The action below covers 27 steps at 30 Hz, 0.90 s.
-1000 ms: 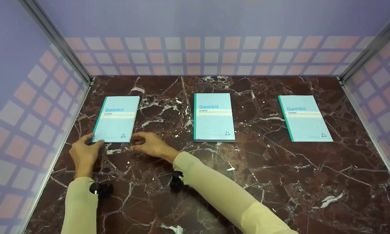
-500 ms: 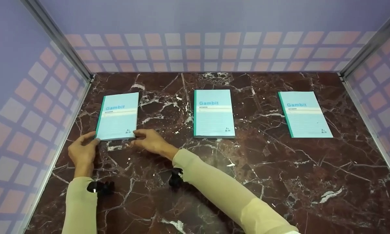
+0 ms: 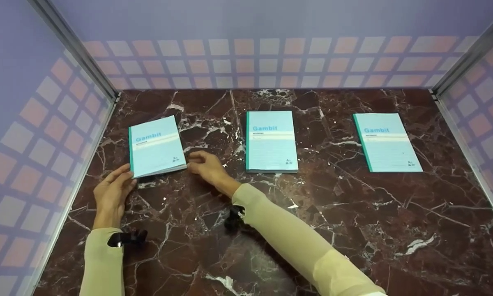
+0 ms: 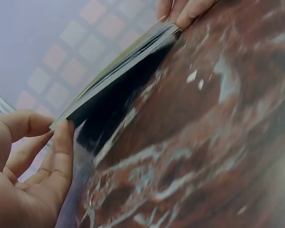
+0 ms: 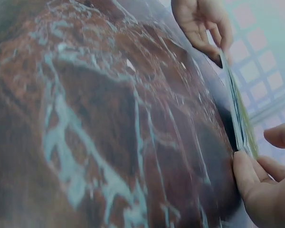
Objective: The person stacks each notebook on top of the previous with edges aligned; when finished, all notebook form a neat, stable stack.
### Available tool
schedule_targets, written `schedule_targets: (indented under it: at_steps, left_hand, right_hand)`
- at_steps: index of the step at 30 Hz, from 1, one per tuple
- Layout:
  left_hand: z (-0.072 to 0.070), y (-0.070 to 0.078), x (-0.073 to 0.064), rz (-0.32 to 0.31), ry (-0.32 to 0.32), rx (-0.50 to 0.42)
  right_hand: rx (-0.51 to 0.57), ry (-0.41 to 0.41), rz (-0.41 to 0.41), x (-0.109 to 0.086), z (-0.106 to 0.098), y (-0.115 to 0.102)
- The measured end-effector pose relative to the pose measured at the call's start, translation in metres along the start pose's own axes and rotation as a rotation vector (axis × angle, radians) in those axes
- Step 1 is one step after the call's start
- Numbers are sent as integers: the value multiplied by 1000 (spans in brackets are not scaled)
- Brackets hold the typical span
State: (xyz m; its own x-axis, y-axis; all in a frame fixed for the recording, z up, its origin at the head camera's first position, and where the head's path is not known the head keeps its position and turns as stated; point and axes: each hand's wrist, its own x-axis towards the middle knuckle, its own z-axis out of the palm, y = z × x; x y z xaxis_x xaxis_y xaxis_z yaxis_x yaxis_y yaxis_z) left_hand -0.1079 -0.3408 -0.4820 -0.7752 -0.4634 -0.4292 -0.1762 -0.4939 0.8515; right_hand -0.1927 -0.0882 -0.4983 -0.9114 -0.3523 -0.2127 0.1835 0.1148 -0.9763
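Note:
Three pale blue "Gambit" notebooks with green spines are in the head view. The left one [image 3: 156, 144] is turned slightly, and its near edge is raised off the tabletop, with a dark gap below it in the left wrist view. My left hand [image 3: 111, 195] pinches its near left corner between thumb and fingers. At the near right corner, my right hand [image 3: 209, 168] holds the edge with its fingertips; one finger stands apart from it in the right wrist view. The middle notebook [image 3: 271, 144] and the right notebook [image 3: 388, 144] lie flat, untouched.
The tabletop [image 3: 312, 230] is dark red marble with white veins. Lilac panels with pink and white squares enclose it at the back [image 3: 263, 61], left [image 3: 33, 135] and right [image 3: 487, 90].
The left notebook has turned counterclockwise and its near edge has lifted. My right hand has moved right and slightly away from me with its corner; my left hand stays at the near left corner.

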Motion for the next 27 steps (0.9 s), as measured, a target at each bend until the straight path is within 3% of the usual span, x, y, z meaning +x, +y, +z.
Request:
schedule_targets:
  at_steps: [6,11,18,21,27]
  left_hand:
    - [6,1,-10,-15,-77,-16]
    - [9,-4,-17,14,-124,31]
    - [13,-15,-24,172,-184,163]
    - [19,-17,-28,240,-193,226]
    - [36,-21,-34,386,-219,340]
  right_hand:
    - [86,-49,0,2,-11,-2]
    - [153,-15,-18,0,-18,-1]
    - [51,0,-119,-4,-30,-8]
    - [-23,10,-166,-7,-37,-11]
    - [-64,23,-226,-19,-58,-16]
